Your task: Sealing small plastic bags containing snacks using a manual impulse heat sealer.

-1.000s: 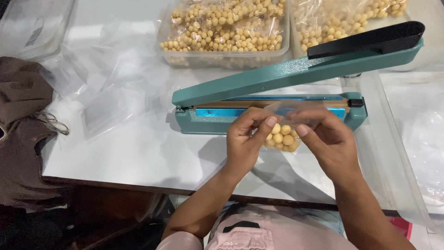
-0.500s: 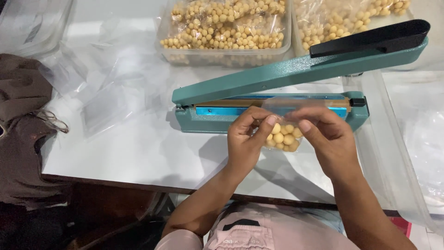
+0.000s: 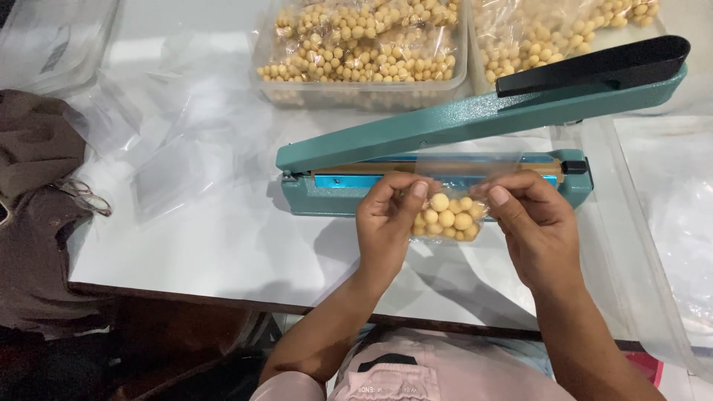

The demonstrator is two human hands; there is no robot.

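White and smooth, the table carries a teal heat sealer at its middle, the sealer's black-handled arm raised toward two o'clock. Just in front of the sealing bar, a small clear bag of pale round nuts is held between both hands: the left hand pinches its left top corner, the right hand pinches the right one, and the bag's open mouth lies over the bar. At twelve o'clock stand two clear tubs holding filled bags. Empty clear bags lie at ten o'clock, brown cloth at nine.
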